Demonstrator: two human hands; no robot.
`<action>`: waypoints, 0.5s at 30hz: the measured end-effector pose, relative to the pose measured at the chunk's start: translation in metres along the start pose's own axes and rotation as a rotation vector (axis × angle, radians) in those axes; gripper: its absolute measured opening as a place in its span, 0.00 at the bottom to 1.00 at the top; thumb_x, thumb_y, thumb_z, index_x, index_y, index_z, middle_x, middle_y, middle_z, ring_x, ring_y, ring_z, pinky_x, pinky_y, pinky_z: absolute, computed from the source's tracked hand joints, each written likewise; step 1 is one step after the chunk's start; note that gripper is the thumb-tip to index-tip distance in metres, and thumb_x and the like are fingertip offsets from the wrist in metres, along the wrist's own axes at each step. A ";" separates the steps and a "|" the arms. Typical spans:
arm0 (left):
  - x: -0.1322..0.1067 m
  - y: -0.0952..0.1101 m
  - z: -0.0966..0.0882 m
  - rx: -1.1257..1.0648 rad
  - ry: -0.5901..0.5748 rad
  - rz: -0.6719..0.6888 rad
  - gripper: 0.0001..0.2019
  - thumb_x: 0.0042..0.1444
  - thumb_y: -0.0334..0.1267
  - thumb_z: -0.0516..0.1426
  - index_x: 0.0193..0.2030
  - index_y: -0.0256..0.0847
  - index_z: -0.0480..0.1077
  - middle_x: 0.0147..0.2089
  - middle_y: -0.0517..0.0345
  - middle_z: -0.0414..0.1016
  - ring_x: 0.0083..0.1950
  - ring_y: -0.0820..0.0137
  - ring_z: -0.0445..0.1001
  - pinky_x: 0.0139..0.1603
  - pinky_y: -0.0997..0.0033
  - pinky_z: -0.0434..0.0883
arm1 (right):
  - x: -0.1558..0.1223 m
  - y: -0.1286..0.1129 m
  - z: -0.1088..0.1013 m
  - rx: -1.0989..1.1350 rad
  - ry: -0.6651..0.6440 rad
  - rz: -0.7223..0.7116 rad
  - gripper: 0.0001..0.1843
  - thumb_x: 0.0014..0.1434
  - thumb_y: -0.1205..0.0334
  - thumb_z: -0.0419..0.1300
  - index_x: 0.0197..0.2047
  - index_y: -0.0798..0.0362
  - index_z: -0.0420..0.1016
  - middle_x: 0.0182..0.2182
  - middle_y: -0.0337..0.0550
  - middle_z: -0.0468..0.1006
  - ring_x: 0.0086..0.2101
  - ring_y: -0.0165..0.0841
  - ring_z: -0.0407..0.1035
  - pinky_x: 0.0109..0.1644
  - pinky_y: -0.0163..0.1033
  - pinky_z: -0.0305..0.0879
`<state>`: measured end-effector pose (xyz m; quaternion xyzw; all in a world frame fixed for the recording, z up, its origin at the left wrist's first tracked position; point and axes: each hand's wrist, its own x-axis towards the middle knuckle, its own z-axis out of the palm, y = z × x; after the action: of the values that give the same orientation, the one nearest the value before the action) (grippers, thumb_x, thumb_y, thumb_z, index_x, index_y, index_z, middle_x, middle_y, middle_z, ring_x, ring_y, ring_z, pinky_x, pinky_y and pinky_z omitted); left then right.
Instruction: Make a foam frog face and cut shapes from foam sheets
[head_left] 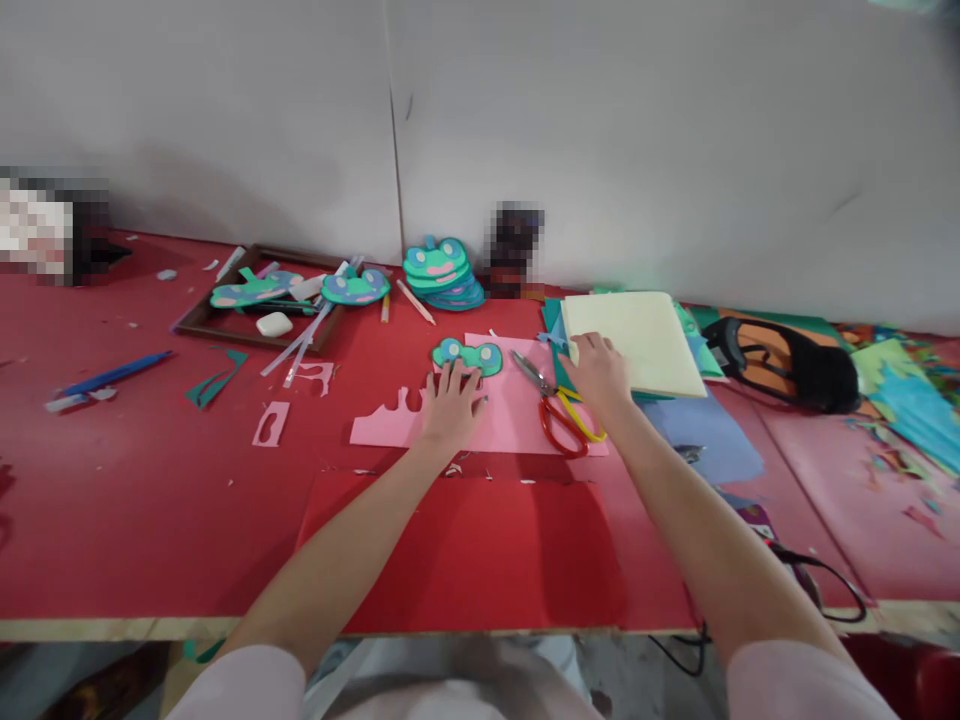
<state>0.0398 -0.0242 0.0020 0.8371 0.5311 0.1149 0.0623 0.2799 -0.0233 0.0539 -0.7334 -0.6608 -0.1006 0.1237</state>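
My left hand (pixel 450 403) lies flat with fingers spread on a pink paper sheet (pixel 510 415), its fingertips touching a teal frog-shaped cutout (pixel 471 355). My right hand (pixel 598 372) rests palm down, fingers stretched out, at the near left corner of a pale yellow paper stack (pixel 637 338). Scissors with red and yellow handles (pixel 559 410) lie on the pink sheet between the two hands.
A pile of finished frog cutouts (pixel 442 272) sits near the wall. A wooden tray (pixel 255 300) holds more cutouts and an eraser. A red sheet (pixel 480 550) lies at the table's front edge. A black and orange object (pixel 787 365), blue paper (pixel 705 435), a blue pen (pixel 112 375) and scraps lie around.
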 end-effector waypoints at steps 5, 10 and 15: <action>-0.001 -0.001 0.002 0.007 0.016 0.005 0.25 0.61 0.47 0.45 0.64 0.46 0.54 0.69 0.49 0.49 0.69 0.57 0.47 0.66 0.48 0.47 | 0.035 0.017 0.027 0.049 -0.101 0.124 0.11 0.58 0.62 0.53 0.37 0.59 0.74 0.40 0.55 0.73 0.40 0.41 0.65 0.42 0.43 0.60; -0.001 -0.002 0.003 -0.025 0.022 0.001 0.25 0.61 0.47 0.45 0.64 0.46 0.55 0.69 0.49 0.49 0.69 0.57 0.46 0.66 0.48 0.47 | 0.047 0.037 -0.003 0.244 0.043 0.422 0.13 0.57 0.59 0.55 0.38 0.60 0.74 0.33 0.51 0.76 0.30 0.33 0.64 0.37 0.37 0.57; -0.001 -0.002 0.004 -0.049 0.037 0.008 0.24 0.61 0.47 0.44 0.63 0.44 0.56 0.68 0.47 0.50 0.69 0.56 0.46 0.66 0.47 0.46 | 0.055 0.056 -0.058 0.152 0.210 0.457 0.21 0.57 0.54 0.54 0.42 0.64 0.75 0.34 0.57 0.77 0.32 0.34 0.65 0.38 0.38 0.55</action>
<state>0.0382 -0.0244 -0.0021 0.8353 0.5257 0.1438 0.0724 0.3420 0.0050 0.1229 -0.8377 -0.4673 -0.0957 0.2659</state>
